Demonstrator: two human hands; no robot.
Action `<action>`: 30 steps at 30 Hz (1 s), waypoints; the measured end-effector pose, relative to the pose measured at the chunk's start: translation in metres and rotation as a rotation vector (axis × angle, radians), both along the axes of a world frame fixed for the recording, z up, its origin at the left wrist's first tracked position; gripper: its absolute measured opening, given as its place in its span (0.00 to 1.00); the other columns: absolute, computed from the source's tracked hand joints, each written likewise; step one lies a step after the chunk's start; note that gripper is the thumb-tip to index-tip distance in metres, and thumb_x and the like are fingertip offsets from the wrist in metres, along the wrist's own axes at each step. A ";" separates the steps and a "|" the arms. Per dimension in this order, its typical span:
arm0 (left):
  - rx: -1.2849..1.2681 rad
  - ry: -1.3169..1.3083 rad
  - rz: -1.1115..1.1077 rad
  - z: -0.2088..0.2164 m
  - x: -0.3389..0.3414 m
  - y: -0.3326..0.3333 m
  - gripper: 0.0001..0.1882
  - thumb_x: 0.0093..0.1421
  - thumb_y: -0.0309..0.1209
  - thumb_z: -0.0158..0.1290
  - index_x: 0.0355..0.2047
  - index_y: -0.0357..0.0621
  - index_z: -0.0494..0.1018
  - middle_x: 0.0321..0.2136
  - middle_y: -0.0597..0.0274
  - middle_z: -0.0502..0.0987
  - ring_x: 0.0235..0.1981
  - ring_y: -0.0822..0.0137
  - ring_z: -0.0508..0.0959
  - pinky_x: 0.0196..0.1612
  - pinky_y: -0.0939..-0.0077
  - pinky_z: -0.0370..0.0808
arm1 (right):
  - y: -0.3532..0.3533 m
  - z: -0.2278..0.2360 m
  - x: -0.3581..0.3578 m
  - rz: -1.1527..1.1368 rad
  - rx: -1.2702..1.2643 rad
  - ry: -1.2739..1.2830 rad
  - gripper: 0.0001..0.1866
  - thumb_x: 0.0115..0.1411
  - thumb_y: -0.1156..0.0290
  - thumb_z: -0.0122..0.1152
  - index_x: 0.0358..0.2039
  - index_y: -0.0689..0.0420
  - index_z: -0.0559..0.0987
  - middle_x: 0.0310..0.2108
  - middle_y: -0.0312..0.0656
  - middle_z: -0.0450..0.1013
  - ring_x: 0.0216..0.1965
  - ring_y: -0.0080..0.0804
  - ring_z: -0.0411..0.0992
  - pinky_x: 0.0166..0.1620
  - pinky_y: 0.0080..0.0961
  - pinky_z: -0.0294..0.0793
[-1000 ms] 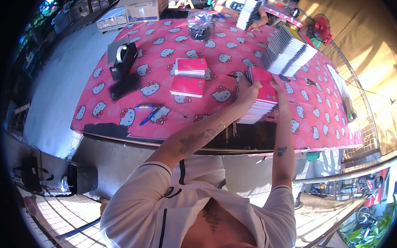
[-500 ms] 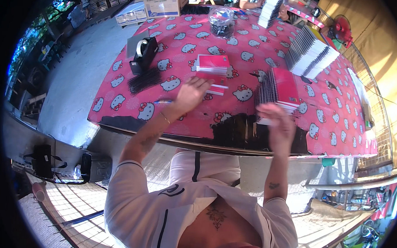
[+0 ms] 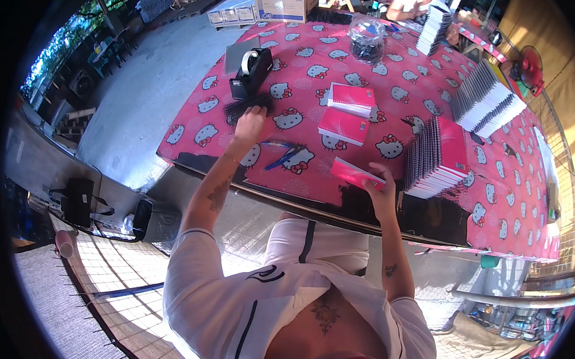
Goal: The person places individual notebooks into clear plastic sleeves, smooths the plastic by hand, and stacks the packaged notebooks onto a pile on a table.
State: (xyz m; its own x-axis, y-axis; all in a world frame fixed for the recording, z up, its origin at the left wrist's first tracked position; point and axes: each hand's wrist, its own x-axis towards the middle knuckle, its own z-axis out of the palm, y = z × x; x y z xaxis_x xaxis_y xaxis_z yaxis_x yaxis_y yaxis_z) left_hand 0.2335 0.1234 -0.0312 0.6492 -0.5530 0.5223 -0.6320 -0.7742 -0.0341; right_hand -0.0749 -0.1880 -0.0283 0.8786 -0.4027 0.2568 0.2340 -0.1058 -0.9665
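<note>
left hand (image 3: pixel 250 120): fingers spread, reaching onto black combs (image 3: pixel 244 106) by the tape dispenser (image 3: pixel 251 72)
right hand (image 3: pixel 381 189): gripping a pink notebook (image 3: pixel 354 173), beside the stack (image 3: pixel 435 156)
table (image 3: pixel 392 88): pink cloth

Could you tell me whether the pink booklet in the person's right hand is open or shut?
Shut: the pink booklet shows one flat cover, held by the right hand.

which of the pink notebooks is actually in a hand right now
The pink notebook at the table's near edge, gripped by the right hand. The two other loose notebooks lie flat mid-table, untouched, and the spiral-bound stack sits beside it.
</note>
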 end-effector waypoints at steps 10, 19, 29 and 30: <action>-0.390 0.249 -0.392 0.041 -0.131 -0.070 0.09 0.59 0.26 0.57 0.40 0.41 0.79 0.31 0.56 0.80 0.32 0.53 0.80 0.34 0.65 0.78 | -0.005 -0.006 -0.002 0.147 -0.074 0.048 0.17 0.64 0.73 0.60 0.53 0.63 0.77 0.49 0.44 0.77 0.50 0.26 0.73 0.56 0.24 0.69; -0.643 0.524 -0.474 0.042 -0.183 -0.099 0.09 0.59 0.25 0.60 0.41 0.38 0.80 0.28 0.56 0.79 0.24 0.66 0.77 0.27 0.76 0.73 | -0.007 -0.004 -0.001 0.151 -0.069 0.081 0.17 0.64 0.73 0.61 0.53 0.65 0.77 0.48 0.41 0.77 0.49 0.24 0.72 0.55 0.24 0.70; -0.530 0.727 -0.418 0.040 -0.156 -0.095 0.09 0.63 0.31 0.57 0.37 0.36 0.79 0.25 0.55 0.78 0.21 0.65 0.75 0.26 0.74 0.70 | -0.007 0.000 -0.003 0.175 -0.054 0.113 0.17 0.65 0.72 0.60 0.53 0.63 0.77 0.49 0.42 0.77 0.50 0.25 0.73 0.56 0.23 0.69; -0.532 0.701 -0.448 0.042 -0.155 -0.096 0.09 0.63 0.31 0.58 0.37 0.37 0.79 0.26 0.55 0.78 0.23 0.65 0.76 0.28 0.74 0.71 | -0.007 0.000 -0.003 0.173 -0.053 0.115 0.17 0.65 0.72 0.60 0.53 0.63 0.77 0.49 0.42 0.77 0.50 0.25 0.72 0.56 0.23 0.69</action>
State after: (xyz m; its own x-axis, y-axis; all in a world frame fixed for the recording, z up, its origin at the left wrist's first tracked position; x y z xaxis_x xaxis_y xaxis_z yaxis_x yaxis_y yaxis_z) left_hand 0.0789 0.0275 0.0106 0.6945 -0.6282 0.3507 -0.6145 -0.2643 0.7434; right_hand -0.0781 -0.1954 -0.0278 0.9584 -0.2314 0.1673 0.1413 -0.1251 -0.9820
